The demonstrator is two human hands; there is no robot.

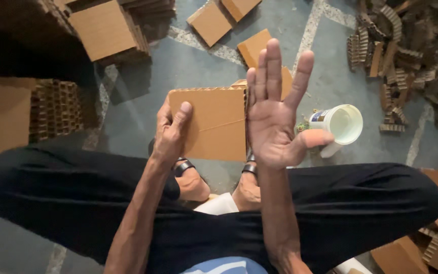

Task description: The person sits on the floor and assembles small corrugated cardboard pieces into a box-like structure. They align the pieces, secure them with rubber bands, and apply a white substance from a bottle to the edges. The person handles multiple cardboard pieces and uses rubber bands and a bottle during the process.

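Two hands: left hand [171, 133] gripping one cardboard panel [214, 123], right hand [275, 119] spread flat beside one white cup [341, 124].

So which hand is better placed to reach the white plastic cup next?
Probably the right hand: it is open, holding nothing, its thumb beside the white plastic cup. The left hand grips the flat brown cardboard square.
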